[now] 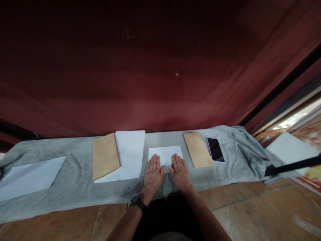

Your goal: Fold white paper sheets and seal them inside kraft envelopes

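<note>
A white sheet of paper (165,151), apparently folded, lies on the grey cloth in front of me. My left hand (153,173) rests flat on its left part, fingers stretched out and pointing away from me. On the right part, my right hand (180,172) lies flat in the same way. Both thumbs point inward near the paper's lower edge. Neither hand grips anything. To the right of my right hand is a brown envelope (198,150). Left of my left hand lies a stack of white paper (131,152), partly covered by another brown envelope (105,155).
A dark-screened phone (215,150) lies right of the brown envelope. More white paper (32,177) is at the far left of the grey cloth (77,180). A red fabric wall (160,83) rises behind. A black bar (293,166) crosses at the right.
</note>
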The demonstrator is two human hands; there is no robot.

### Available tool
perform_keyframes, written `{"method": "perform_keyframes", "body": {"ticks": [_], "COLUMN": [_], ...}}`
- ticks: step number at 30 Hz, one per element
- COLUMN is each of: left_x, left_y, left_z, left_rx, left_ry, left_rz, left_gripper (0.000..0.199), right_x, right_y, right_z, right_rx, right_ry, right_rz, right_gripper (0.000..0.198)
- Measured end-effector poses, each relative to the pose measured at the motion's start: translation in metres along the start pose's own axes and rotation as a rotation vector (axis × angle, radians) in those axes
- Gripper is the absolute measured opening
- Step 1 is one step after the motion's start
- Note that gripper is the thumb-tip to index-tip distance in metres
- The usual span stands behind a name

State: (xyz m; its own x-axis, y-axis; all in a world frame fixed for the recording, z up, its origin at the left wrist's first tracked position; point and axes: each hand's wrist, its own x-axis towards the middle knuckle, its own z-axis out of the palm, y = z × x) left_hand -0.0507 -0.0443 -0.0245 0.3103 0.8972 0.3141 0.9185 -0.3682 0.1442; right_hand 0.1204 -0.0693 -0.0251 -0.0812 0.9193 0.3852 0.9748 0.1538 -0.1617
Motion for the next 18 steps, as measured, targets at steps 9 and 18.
{"method": "perform_keyframes", "body": {"ticks": [9,18], "left_x": [0.002,0.035], "left_y": [-0.006,0.035], "left_z": [-0.001,0.006], "left_rx": [-0.014,-0.076], "left_ry": [0.098,-0.048], "left_rz": [-0.174,0.038], "left_gripper": [0.059,0.058], "right_x": [-0.014,-0.012], "right_y": [0.019,0.017], "right_z": [0.006,0.002], "right_rx": [-0.054,-0.021], "right_ry": [0.043,0.048], "right_rz": [0.071,0.085], "right_gripper": [0.064,0.060]}}
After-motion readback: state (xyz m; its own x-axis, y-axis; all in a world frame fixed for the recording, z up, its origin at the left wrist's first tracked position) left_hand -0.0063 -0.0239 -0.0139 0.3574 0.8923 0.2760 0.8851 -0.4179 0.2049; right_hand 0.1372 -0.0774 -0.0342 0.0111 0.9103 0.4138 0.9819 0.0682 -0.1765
